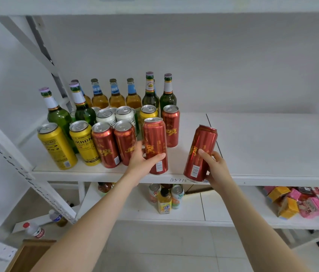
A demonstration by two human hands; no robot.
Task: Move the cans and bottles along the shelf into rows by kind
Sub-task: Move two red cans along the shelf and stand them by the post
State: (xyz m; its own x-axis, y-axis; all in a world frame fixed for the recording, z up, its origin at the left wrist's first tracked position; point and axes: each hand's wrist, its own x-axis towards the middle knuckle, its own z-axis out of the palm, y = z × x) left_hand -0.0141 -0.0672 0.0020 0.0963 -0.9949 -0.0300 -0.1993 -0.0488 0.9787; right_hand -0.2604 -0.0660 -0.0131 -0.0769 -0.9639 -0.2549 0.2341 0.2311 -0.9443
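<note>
We see a white shelf [272, 138] crowded at its left end — green bottles [58, 116] and amber bottles [117, 99] at the back. Before them stand white cans [106, 116], yellow cans [56, 146] and red cans [171, 126].

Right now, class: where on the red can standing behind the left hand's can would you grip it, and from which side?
Probably wrap the upright red can round its mid-body from the right: bare shelf lies there, while a yellow can crowds its left.

Red cans [103, 146], yellow cans [84, 142], white cans [106, 117] upright, bottles [116, 97] behind, tilted red can [201, 142] apart
</note>
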